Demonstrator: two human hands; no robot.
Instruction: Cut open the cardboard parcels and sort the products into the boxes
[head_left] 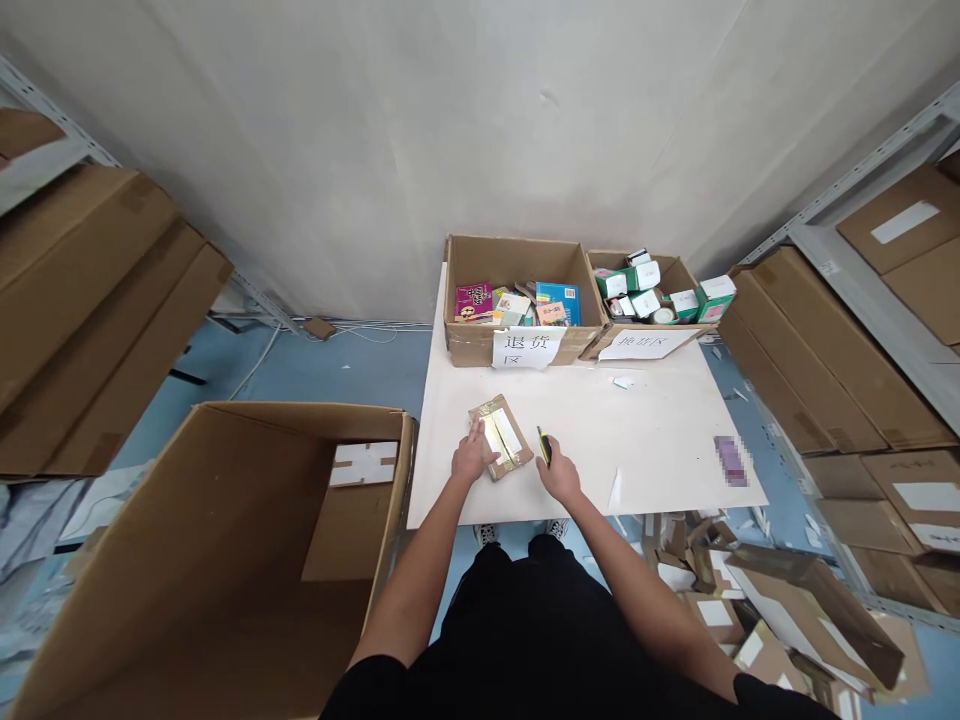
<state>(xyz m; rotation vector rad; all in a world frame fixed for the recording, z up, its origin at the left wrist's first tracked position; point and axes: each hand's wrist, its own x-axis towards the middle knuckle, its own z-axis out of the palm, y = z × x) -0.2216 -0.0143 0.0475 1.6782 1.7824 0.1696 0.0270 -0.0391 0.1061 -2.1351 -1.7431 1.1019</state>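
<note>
A small taped cardboard parcel (515, 425) with a white label lies flat and slightly turned on the white table. My left hand (470, 455) grips its left side, with fingers on the top and the thumb by the near edge. Just right of the parcel, my right hand (559, 474) is closed around a yellow and black utility knife (544, 447). The knife points up and away from me, apart from the parcel. Whether its blade is out is too small to tell.
At the table's (667, 420) back stand a carton of books (469, 345) and a carton of small boxes (600, 345), both with paper signs. A large open carton (225, 407) stands left. Discarded cardboard (787, 600) lies on the floor at right. A pixelated purple item (730, 461) is at the table's right.
</note>
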